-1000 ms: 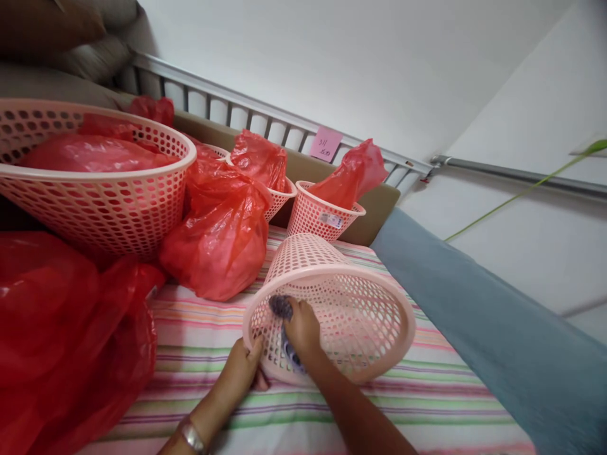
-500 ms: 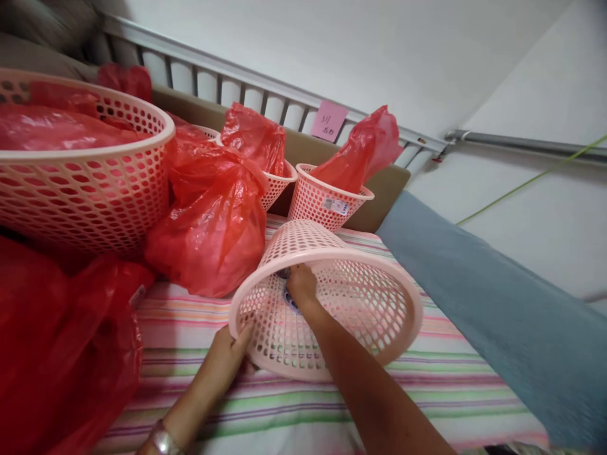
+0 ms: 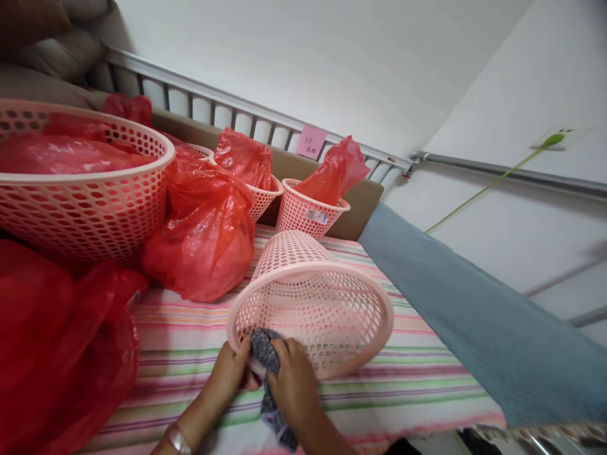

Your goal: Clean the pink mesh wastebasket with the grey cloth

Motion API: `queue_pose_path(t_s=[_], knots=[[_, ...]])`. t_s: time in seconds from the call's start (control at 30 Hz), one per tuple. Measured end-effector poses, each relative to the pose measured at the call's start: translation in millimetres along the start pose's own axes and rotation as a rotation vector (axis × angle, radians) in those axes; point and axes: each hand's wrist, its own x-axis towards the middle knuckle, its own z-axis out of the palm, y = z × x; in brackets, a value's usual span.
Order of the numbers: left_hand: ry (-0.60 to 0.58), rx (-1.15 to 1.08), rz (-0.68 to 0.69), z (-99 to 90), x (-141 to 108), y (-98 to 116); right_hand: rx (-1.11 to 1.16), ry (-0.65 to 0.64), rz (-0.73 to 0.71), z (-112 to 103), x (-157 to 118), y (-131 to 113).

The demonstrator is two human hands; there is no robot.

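Note:
A pink perforated plastic basket (image 3: pixel 303 272) lies tipped on its side on the striped sheet (image 3: pixel 190 354), its mouth facing me. My left hand (image 3: pixel 232 370) grips the lower left of its rim, thumb on the inside. At that same stretch of rim, my right hand (image 3: pixel 294 379) is closed on a dark grey speckled cloth (image 3: pixel 266 351). Part of the cloth lies over the rim, and its tail hangs below onto the sheet. Nothing else shows inside the basket.
A large basket (image 3: pixel 85 215) with red plastic in it stands at the left. Beside it sit a full red plastic bag (image 3: pixel 203 240) and another red bag (image 3: pixel 66 354). Smaller baskets, one labelled (image 3: pixel 310 212), line the back by a railing (image 3: pixel 227 104) with a pink note (image 3: pixel 311 141).
My right hand has come out from deep inside the basket to the lower left rim, bringing the grey cloth. My left hand keeps its hold on the rim. The view has shifted slightly.

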Motion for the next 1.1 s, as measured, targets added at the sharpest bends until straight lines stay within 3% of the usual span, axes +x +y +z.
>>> queue_pose_path(t_s=[0.1,0.37,0.53,0.7,0.83,0.93,1.1], knots=[[0.001,0.033,0.011,5.0,-1.3,-2.6,-0.046,0.036,0.027,3.9,31.7,12.0],[-0.063,0.026,0.002,6.8,0.2,-7.0,-0.229,0.080,0.077,22.9,167.4,27.4],[-0.102,0.015,-0.023,7.4,0.0,-2.8,-0.213,0.073,0.101,30.2,193.1,39.7],[-0.024,0.095,0.076,-13.9,-1.3,13.9,-0.226,0.068,0.106,30.4,188.4,44.4],[0.001,0.066,0.113,-20.7,0.2,12.8,-0.232,0.064,0.102,23.6,167.6,32.5],[0.017,0.035,0.080,-14.3,-0.6,4.1,-0.208,0.054,0.083,16.1,122.7,17.5],[0.036,0.026,0.057,-5.9,-4.2,-3.0,0.007,0.024,-0.053,7.7,15.5,1.5]])
